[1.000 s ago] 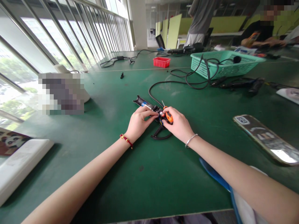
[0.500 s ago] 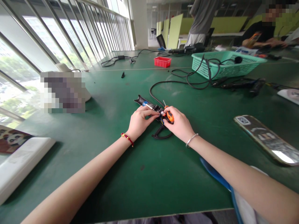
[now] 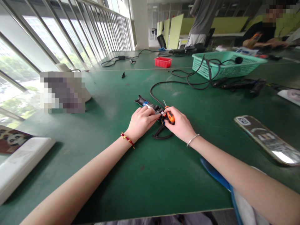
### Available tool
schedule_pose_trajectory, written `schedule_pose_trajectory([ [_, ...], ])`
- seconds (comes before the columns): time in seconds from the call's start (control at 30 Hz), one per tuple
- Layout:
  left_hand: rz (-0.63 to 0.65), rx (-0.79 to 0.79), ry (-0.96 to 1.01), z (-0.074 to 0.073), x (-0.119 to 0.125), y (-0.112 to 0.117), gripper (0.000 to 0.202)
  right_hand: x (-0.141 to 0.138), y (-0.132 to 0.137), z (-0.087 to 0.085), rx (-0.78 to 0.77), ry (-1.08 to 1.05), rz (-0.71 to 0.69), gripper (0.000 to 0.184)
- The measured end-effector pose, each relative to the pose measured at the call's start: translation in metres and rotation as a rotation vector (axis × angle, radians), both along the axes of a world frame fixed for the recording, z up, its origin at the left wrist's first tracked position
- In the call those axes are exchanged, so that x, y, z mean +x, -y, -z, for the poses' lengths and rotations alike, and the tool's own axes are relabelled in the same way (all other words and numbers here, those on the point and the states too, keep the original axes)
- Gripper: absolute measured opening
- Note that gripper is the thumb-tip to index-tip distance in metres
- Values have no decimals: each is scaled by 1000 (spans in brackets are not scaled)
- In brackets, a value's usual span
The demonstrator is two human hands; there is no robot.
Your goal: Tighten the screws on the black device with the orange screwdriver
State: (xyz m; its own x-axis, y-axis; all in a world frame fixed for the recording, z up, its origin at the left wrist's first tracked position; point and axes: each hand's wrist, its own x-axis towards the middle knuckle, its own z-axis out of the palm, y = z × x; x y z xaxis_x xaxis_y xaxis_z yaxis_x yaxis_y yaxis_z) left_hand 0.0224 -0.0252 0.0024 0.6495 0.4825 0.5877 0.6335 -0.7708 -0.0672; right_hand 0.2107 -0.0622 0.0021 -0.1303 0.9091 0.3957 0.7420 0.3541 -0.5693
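The rounded screwdriver handle [image 3: 171, 117] is coloured orange and black; the long, slim device [image 3: 146, 104] is mostly black, broken by a blue patch. Deep green, flecked with dark spots, is shown by the flat surface [image 3: 145, 190]. Red is borne by the small plastic box [image 3: 163, 63], mint green by the perforated plastic basket [image 3: 241, 69]. A black-and-white panda is printed on the flat reddish-brown panel [image 3: 12, 139].

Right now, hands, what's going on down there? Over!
Left hand on opened gadget. Right hand gripping orange screwdriver. Black cord behind gadget, not blocking either hand.
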Motion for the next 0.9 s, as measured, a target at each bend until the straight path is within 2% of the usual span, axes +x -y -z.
schedule_pose_trajectory([
  [0.17,-75,22,-5,-5,-8,-4,30,5,2,-3,-50,-111,17,29],
  [0.3,-125,-112,50,-4,-18,-16,37,9,4,-8,-1,-150,83,32],
  [0.4,-146,-218,28,0,-24,-23,44,13,5,-14,70,-252,100,24],
  [0.47,-165,-236,-8,2,-25,-24,50,16,7,-19,118,-347,86,17],
  [0.57,-217,-206,-28,4,-23,-22,55,18,14,-26,223,-389,83,12],
  [0.7,-312,-139,5,3,-20,-15,50,17,24,-31,374,-372,88,11],
  [0.9,-357,-84,6,-1,-19,-11,45,13,32,-31,395,-370,43,8],
])
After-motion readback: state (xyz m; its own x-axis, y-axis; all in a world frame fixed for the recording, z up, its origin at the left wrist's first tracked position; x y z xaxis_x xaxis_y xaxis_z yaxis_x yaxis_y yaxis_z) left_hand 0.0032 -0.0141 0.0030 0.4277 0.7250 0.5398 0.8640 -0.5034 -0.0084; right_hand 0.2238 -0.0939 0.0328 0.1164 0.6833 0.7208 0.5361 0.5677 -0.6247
